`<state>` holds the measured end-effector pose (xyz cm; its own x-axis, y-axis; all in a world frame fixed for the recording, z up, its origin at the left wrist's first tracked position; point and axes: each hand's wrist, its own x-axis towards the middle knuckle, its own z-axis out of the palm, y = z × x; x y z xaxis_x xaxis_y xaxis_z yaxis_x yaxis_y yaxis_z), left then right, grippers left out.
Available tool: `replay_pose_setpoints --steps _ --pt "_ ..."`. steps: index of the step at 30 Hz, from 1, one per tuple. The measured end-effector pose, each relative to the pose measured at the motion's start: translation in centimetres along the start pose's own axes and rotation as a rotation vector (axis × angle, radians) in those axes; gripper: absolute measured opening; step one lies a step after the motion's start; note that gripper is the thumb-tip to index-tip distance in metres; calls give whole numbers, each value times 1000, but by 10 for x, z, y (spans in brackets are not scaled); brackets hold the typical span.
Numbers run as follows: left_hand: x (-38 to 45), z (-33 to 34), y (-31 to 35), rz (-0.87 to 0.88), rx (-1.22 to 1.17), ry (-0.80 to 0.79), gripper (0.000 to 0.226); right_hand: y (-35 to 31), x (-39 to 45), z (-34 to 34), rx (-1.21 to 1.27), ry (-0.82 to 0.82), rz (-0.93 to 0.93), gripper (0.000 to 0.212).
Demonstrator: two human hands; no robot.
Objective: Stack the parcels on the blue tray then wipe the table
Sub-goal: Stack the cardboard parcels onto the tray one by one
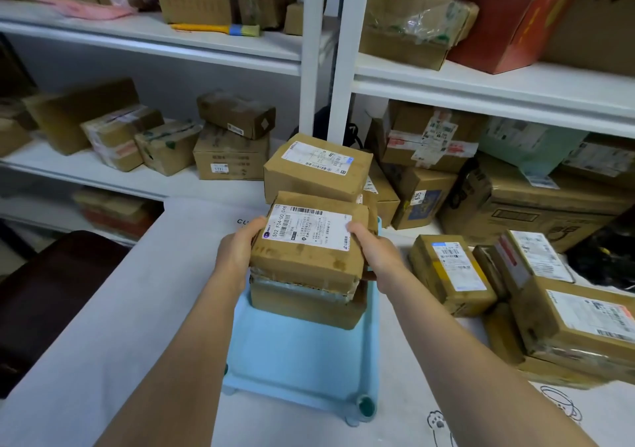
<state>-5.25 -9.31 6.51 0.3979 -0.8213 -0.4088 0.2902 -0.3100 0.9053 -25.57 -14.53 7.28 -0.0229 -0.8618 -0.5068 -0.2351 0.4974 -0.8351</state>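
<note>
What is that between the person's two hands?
A labelled cardboard parcel sits between the left hand and right hand, each gripping one side, above another parcel on the blue tray, in the head view.

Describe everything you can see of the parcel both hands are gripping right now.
The held parcel is a brown cardboard box, creased and scuffed, with a white shipping label bearing barcodes on its top face and clear tape along its lower edge. It sits roughly level on another cardboard parcel that stands on the blue tray. The left hand grips its left side, the right hand its right side, thumbs on top. A further taped parcel sits just behind it.
</note>
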Motion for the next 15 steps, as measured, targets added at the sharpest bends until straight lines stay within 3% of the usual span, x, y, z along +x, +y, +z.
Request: replay_pose_setpoints --steps 6,9,12,13,15 --pt "24 0 21 19 212 -36 32 -1 3 3 -5 47 -16 33" --pt "48 11 36 41 352 -20 76 -7 3 5 59 111 -127 50" --pt "60 24 49 85 334 -117 103 -22 5 6 44 66 -176 60" --pt "64 28 53 68 298 -161 110 -28 7 6 38 30 -186 59" --pt "73 33 55 79 279 -199 101 -39 10 7 31 -33 -219 54"
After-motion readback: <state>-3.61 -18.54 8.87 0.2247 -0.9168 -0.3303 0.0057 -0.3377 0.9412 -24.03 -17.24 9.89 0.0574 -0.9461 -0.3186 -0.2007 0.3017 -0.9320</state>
